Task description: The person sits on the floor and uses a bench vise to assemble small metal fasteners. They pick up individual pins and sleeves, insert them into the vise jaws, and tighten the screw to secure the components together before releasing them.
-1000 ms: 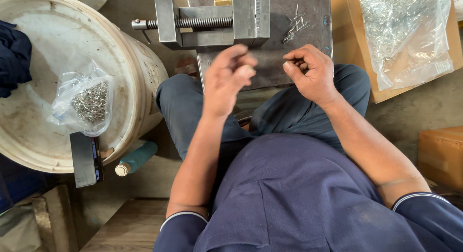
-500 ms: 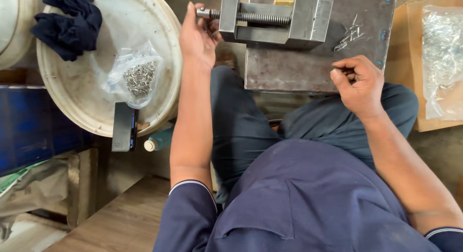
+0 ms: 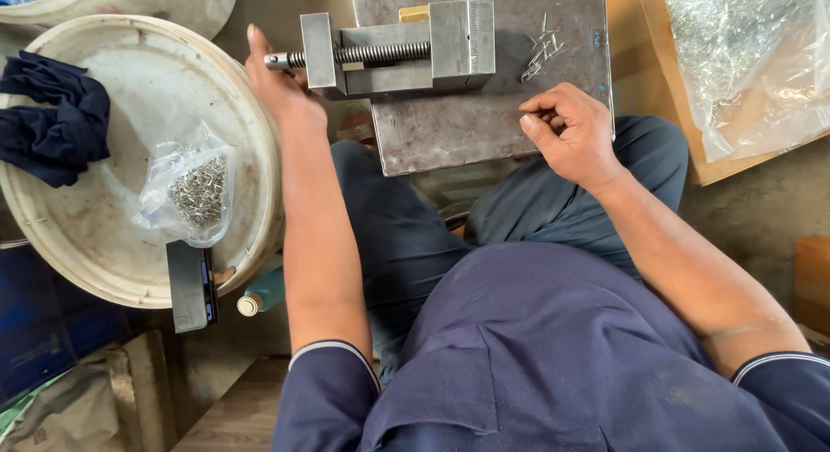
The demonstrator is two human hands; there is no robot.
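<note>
Grey steel vise (image 3: 406, 50) — screw exposed, left hand (image 3: 278, 84) at end.

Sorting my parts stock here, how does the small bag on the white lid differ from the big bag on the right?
The small bag is crumpled on the white lid; the big bag lies spread flat on cardboard. The small one holds a compact clump, the big one far more. Both are clear plastic holding small shiny metal pieces.

The left hand (image 3: 278, 87) covers the tip of the vise screw (image 3: 363, 54), so its grip there is unclear. Whatever the curled right hand (image 3: 572, 134) pinches is hidden. The bag of metal parts (image 3: 752, 63) runs off the frame's edge.
</note>
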